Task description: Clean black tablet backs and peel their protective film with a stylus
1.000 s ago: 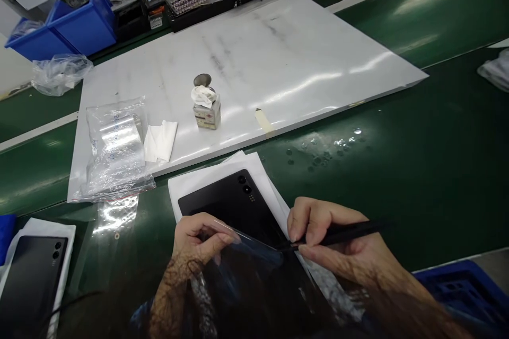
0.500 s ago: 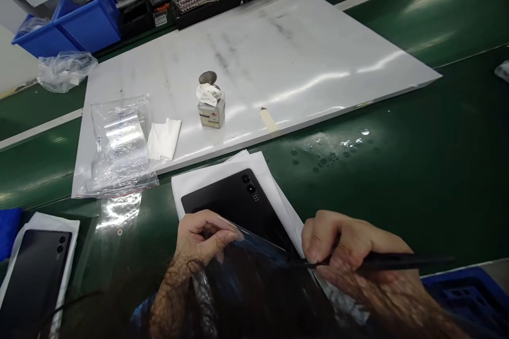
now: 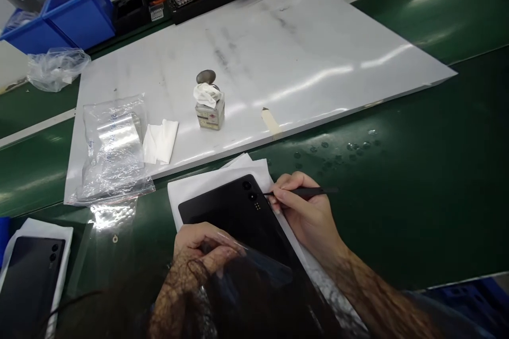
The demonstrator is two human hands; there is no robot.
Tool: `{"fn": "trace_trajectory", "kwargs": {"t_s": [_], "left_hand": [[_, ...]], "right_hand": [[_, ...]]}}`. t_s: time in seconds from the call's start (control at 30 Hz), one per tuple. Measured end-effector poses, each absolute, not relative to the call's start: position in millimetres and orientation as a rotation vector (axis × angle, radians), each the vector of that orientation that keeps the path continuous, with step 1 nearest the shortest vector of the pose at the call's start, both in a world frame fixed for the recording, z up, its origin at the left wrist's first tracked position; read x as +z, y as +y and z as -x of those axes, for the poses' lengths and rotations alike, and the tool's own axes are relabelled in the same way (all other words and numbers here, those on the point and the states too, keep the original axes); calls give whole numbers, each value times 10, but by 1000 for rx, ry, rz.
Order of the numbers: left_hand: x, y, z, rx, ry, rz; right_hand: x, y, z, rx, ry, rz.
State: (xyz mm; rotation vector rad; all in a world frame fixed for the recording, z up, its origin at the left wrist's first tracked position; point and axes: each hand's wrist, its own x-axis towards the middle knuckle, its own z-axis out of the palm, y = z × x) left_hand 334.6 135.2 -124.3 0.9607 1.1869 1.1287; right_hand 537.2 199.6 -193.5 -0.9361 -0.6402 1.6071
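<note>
A green tabletop (image 3: 397,212) spans the frame, with a large white board (image 3: 278,47) lying across its upper half and blue bins (image 3: 79,13) at the upper left. At lower centre, a black phone (image 3: 234,212) lies back up on white paper (image 3: 207,185), its camera lenses toward the top. A second black phone (image 3: 27,286) lies on a white sheet (image 3: 63,243) at lower left.

The right arm reaches in from the lower right, and the right hand (image 3: 310,217) has moved up the phone's right side since the earlier frames, when it sat low by the film's edge. Its fingers (image 3: 284,183) are together, clamped on a slim black pointed tool (image 3: 306,191), whose tip now lies just beside the lenses. The left hand (image 3: 202,246) stays low over the phone, its fingers (image 3: 222,243) pinched on a clear film (image 3: 258,262) held above the phone's lower half.

On the board sit a plastic bag (image 3: 113,151), a tissue (image 3: 159,140) and a small box (image 3: 209,116).
</note>
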Motion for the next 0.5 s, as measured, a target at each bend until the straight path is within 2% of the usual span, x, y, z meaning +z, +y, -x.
{"fn": "trace_trajectory", "kwargs": {"t_s": [0.2,0.5], "left_hand": [[-1346,1358,-3346,1275,1097,-1015],[-1283,1378,-3363,1250,1160,-1002]], "right_hand": [[-1900,1994,-5357,1623,-614,934],[-1915,1990,-5357,1616,-639,945]]}}
